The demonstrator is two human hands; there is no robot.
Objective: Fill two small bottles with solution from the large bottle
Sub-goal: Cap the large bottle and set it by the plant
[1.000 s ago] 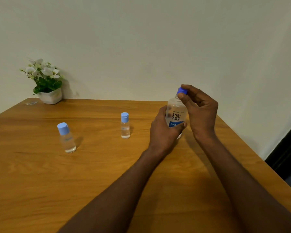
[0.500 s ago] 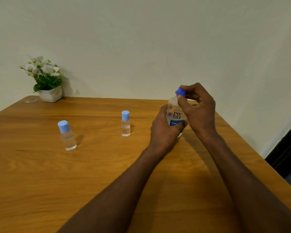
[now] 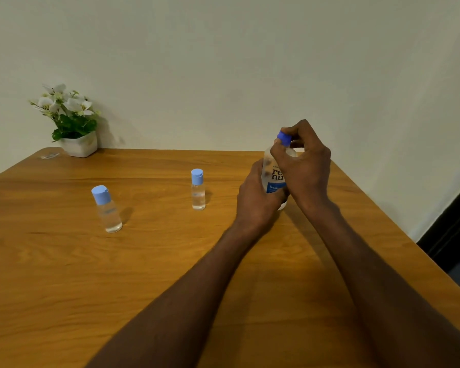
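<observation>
Large bottle (image 3: 275,179), clear liquid, upright on table (image 3: 64,274) | gripped by left hand (image 3: 258,197); right hand (image 3: 306,163) pinching blue cap (image 3: 284,137) | two small bottles (image 3: 198,191), capped, left of hands.

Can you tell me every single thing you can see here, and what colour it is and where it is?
Large bottle: one, clear with a dark blue cap, right of middle.
Small bottles: two, clear with light blue caps, one left, one middle.
Flower pot: one, white with white flowers, far left corner.
Table: one, brown wood.
Wall: pale, behind.
Left hand: grip round the large bottle.
Right hand: grip on its cap.
</observation>
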